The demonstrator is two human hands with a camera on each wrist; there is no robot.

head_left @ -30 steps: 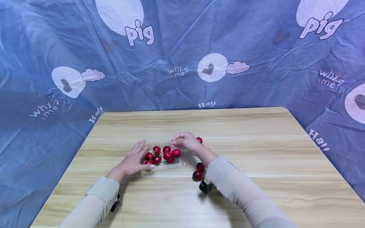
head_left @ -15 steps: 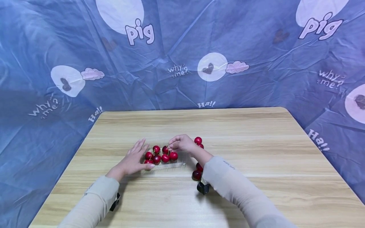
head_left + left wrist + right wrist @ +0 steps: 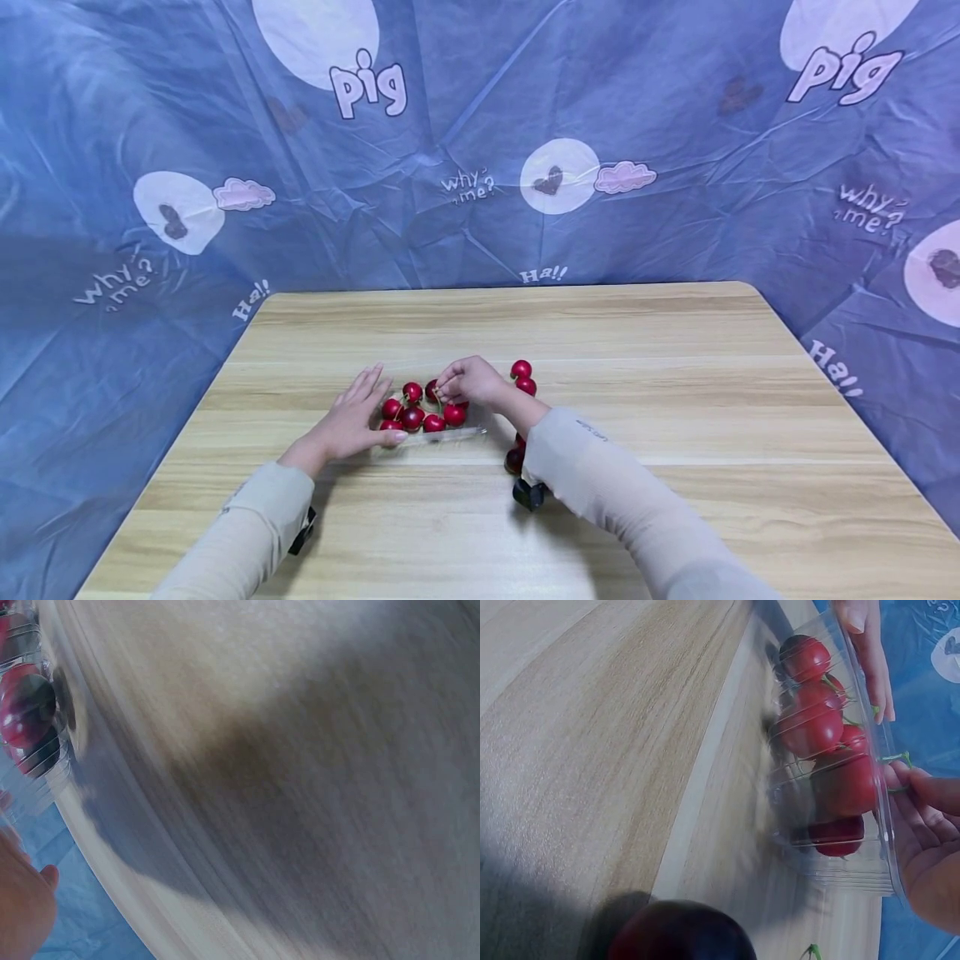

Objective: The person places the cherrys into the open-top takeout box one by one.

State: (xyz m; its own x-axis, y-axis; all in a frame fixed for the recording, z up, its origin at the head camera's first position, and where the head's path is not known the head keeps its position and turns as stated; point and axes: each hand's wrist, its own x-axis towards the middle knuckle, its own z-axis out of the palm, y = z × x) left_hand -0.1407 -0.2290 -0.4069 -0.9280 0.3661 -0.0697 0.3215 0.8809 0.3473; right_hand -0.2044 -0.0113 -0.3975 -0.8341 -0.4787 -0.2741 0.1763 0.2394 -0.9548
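Observation:
Near the middle of the table stands a clear plastic box [image 3: 461, 434] with several red cherries [image 3: 413, 418] in it. My left hand [image 3: 347, 425] rests at the box's left end with fingers spread, thumb along the front and fingertips towards the back. Over the box's right half, my right hand [image 3: 472, 382] has thumb and fingers together at the rim. In the right wrist view its thumb and fingers pinch a green cherry stem [image 3: 896, 758] there. The left wrist view shows mostly wood, with dark red cherries [image 3: 28, 712] behind the clear wall at its left edge.
Right of the box, two cherries [image 3: 523, 377] lie on the wooden table [image 3: 637, 350]. More dark cherries [image 3: 513, 461] sit partly hidden by the right sleeve [image 3: 592, 467]. A blue printed cloth [image 3: 465, 242] hangs behind the table's far edge.
My right hand has shifted left and slightly down over the box. Cherries beneath it have settled lower and towards the front. The left hand stays in place.

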